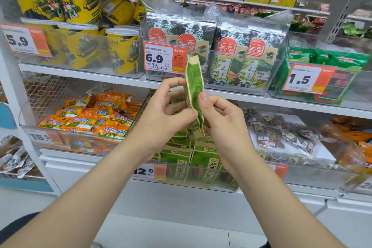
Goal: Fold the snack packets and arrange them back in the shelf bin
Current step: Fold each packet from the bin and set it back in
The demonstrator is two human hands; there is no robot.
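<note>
Both hands hold one green snack packet (194, 88) upright in front of the shelves, above the clear shelf bin (201, 182) where more green packets (203, 164) stand in rows. The left hand (164, 115) pinches the packet on its left edge with thumb and fingers, and the right hand (223, 119) pinches its right edge, the thumb pressed on the front. The packet looks folded lengthwise into a narrow strip. A bin of orange packets (94, 117) is just beside, on the left
</note>
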